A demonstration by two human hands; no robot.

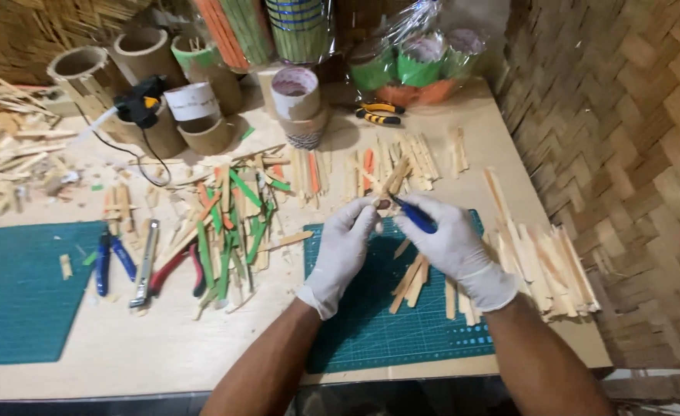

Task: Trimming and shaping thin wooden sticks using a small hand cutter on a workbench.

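Note:
Both my hands wear white gloves and meet above a green cutting mat (371,323). My left hand (344,245) pinches a short bamboo strip (392,179) that points up and away. My right hand (452,245) grips a blue-handled knife (413,216), its tip against the lower end of the strip near my left fingers. Several plain bamboo strips (413,279) lie on the mat under my hands.
A pile of plain, green and orange strips (228,216), pliers (113,262) and a cutter (146,266) lie to the left. A second green mat (16,300) is at far left. Bamboo tubes (144,58), a glue gun (140,100) stand behind. Strips (548,266) are stacked right.

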